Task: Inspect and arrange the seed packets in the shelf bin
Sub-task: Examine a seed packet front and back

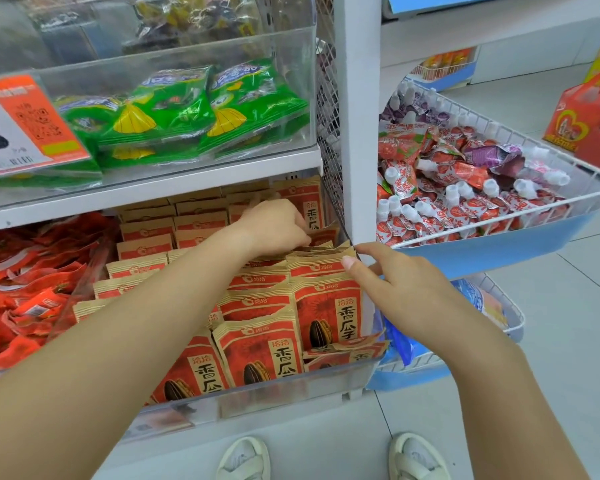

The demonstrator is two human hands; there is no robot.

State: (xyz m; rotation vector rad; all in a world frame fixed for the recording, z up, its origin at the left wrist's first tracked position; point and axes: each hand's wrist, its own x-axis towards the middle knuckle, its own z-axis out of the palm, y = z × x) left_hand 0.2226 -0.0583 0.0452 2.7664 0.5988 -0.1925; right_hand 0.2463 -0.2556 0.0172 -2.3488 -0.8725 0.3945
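Indoors | white shelf (174, 188) | clear bin (291, 386) | grey tiled floor (551, 375)

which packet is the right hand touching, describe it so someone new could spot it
Find the white upright post of the shelf, then the clear bin of brown-and-red seed packets on the lower shelf to its left. The packet stands in the right-hand column, against the post; unlike its neighbours, its top corner has the right hand's thumb on it.
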